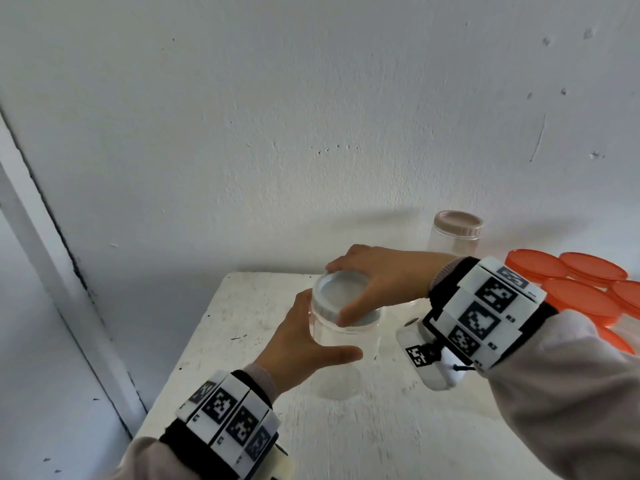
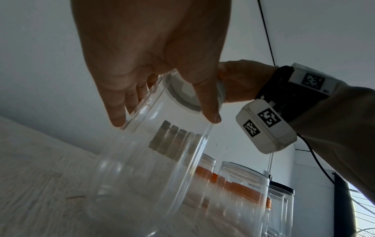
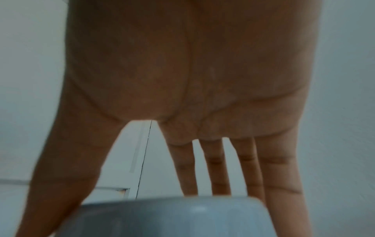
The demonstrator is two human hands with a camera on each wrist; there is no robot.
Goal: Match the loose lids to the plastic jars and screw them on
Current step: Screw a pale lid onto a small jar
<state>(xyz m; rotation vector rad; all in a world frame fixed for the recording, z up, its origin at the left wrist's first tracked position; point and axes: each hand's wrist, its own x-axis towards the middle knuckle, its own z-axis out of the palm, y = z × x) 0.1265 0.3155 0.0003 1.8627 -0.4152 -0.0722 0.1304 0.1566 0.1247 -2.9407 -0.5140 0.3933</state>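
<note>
A clear plastic jar (image 1: 341, 355) stands on the white table (image 1: 242, 327), tilted in the left wrist view (image 2: 154, 160). A white lid (image 1: 343, 299) sits on its mouth. My left hand (image 1: 304, 344) wraps round the jar's side, thumb toward me and fingers behind. My right hand (image 1: 377, 282) grips the lid's rim from above, thumb on the near edge and fingers on the far edge. In the right wrist view the lid (image 3: 172, 216) fills the bottom, with my fingers (image 3: 213, 168) spread down around it.
A clear jar with a beige lid (image 1: 457, 225) stands at the back by the wall. Several orange lids (image 1: 581, 282) on jars crowd the right side. More open clear jars (image 2: 239, 192) and a black-lidded one (image 2: 284, 189) stand beyond the held jar.
</note>
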